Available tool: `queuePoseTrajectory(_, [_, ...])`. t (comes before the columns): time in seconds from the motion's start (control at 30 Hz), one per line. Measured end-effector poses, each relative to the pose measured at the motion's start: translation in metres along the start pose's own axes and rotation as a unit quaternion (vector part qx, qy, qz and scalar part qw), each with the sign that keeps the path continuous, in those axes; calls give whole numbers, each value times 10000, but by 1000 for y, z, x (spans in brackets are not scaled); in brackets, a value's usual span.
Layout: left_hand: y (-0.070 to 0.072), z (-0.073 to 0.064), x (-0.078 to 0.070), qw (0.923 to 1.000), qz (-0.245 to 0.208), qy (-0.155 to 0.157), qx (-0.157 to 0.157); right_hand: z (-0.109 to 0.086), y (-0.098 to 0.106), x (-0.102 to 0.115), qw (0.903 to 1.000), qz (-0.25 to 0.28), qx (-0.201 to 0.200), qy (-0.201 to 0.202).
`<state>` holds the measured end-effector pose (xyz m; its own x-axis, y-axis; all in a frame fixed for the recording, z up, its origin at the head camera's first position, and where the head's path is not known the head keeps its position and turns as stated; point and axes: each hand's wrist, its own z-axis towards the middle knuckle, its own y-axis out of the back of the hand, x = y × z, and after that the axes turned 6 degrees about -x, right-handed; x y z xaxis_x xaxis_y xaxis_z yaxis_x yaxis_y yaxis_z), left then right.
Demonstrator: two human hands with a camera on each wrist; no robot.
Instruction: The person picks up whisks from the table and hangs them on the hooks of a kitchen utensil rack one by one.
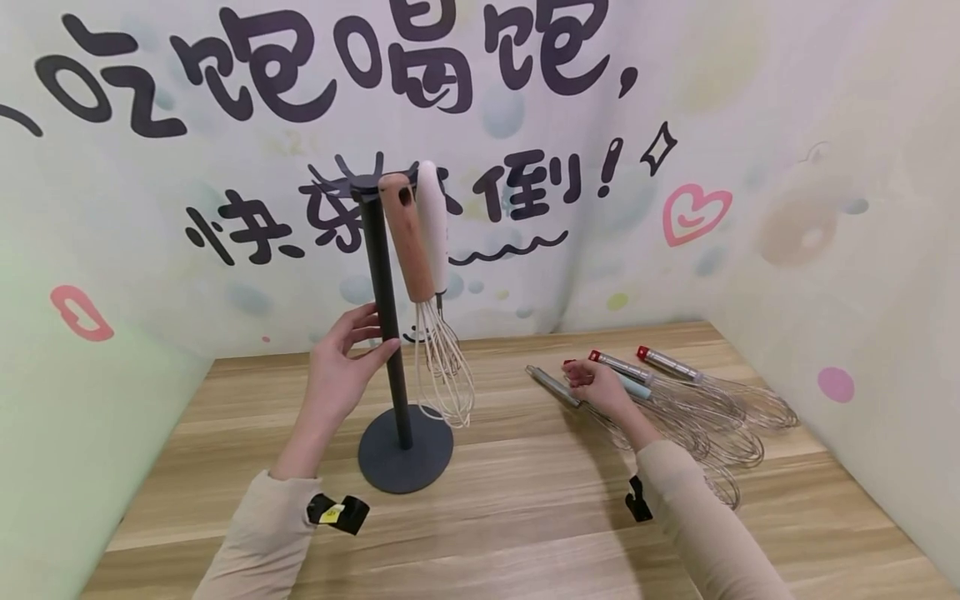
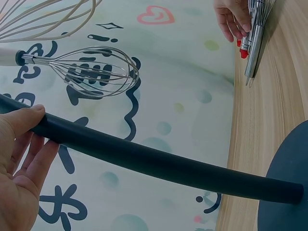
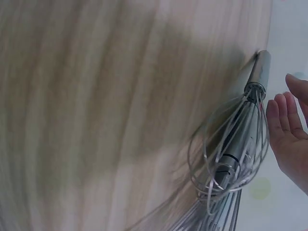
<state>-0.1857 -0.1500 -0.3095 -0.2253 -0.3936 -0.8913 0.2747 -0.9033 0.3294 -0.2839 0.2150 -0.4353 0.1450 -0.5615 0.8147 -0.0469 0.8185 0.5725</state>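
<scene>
My left hand (image 1: 337, 379) pinches the black post of a whisk stand (image 1: 386, 317) between thumb and fingers. From the stand's top ring hang a whisk with a brown handle (image 1: 408, 242) and another with a white handle (image 1: 432, 225), wires downward. At the right, my right hand (image 1: 603, 387) hovers over several whisks lying on the table, its fingers loosely extended. Nearest to it is a whisk with a plain silver handle (image 1: 553, 385). In the right wrist view, the fingers are beside that silver handle (image 3: 260, 72), with nothing between them and the thumb.
Beside the right hand lie a whisk with a light-blue handle (image 1: 635, 386) and silver whisks with red-tipped ends, one of them (image 1: 667, 364) farthest right. Their wire loops overlap on the wooden table (image 1: 495, 517). A printed wall (image 1: 495, 292) stands close behind the table.
</scene>
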Motion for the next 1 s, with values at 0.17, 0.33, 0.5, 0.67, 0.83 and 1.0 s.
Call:
queuePoseTrajectory(0.17, [0, 0, 1, 10000, 10, 4, 12, -1, -3, -6, 9999, -140, -76, 51])
queuePoseTrajectory(0.33, [0, 0, 1, 10000, -9, -20, 20, -3, -6, -12, 9998, -215, -32, -46])
queuePoseTrajectory(0.5, [0, 0, 1, 10000, -31, -33, 1, -5, -9, -12, 9994, -325, 22, -126])
queuePoseTrajectory(0.67, [1, 0, 1, 10000, -36, -67, -15, -6, -12, -11, 9989, -436, -69, -154])
queuePoseTrajectory(0.83, [1, 0, 1, 10000, -47, -34, -7, -6, -13, -10, 9986, -433, -99, -274])
queuePoseTrajectory(1.0, [0, 0, 2, 10000, -31, -38, -33, -5, -13, -11, 9985, -447, -87, -294])
